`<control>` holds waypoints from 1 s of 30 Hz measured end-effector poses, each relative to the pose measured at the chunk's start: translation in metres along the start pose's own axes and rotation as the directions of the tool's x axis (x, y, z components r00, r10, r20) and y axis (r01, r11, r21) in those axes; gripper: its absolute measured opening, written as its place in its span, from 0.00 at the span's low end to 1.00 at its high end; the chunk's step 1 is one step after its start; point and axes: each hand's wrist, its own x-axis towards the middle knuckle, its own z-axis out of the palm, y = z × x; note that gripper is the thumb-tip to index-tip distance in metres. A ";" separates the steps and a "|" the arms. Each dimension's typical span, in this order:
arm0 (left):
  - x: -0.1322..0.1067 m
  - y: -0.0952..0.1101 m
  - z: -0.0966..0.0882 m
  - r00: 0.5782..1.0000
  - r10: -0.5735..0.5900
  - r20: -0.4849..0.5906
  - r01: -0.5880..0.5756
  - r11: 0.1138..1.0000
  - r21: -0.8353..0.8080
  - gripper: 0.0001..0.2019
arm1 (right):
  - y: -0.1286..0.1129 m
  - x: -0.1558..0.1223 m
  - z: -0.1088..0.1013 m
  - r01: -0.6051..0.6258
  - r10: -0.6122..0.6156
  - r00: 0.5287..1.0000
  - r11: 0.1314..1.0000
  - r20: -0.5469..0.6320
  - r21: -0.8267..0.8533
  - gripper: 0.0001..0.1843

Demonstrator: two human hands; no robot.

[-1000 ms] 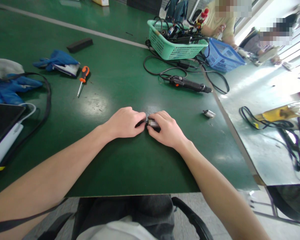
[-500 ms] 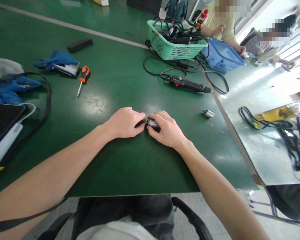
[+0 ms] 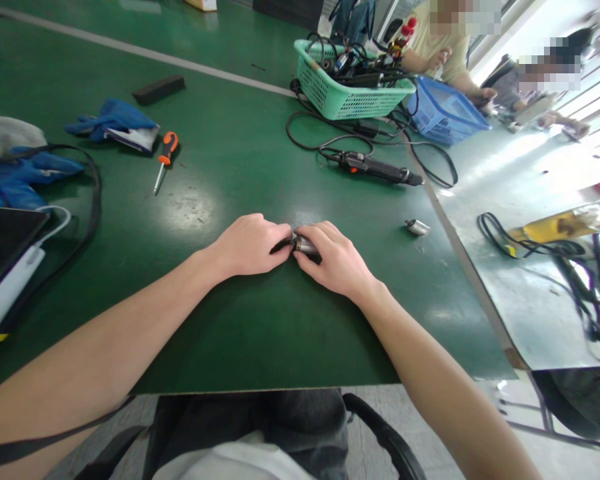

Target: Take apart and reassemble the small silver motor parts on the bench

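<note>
My right hand is closed around a small silver metal cylinder, its end facing left. My left hand is pinched close against that end, on a dark piece mostly hidden by the fingers. The two hands meet low over the green table, fingertips nearly touching. A similar silver cylinder with a narrow dark tip lies on the table to the right of my right hand.
Ahead lie an orange-black screwdriver, blue gloves, a dark bar and a corded black power screwdriver. Beyond stand a green basket of tools and a blue basket. People sit at the far right.
My hands stay in almost the same place, with the cylinder shifted very slightly between the fingers. A co-worker's hand by the blue basket has moved a little.
</note>
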 end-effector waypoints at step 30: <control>-0.003 -0.005 -0.001 0.998 -0.035 0.047 0.037 0.998 -0.058 0.15 | 0.197 -0.066 -0.112 -0.354 0.396 0.916 0.873 0.065 -0.337 0.22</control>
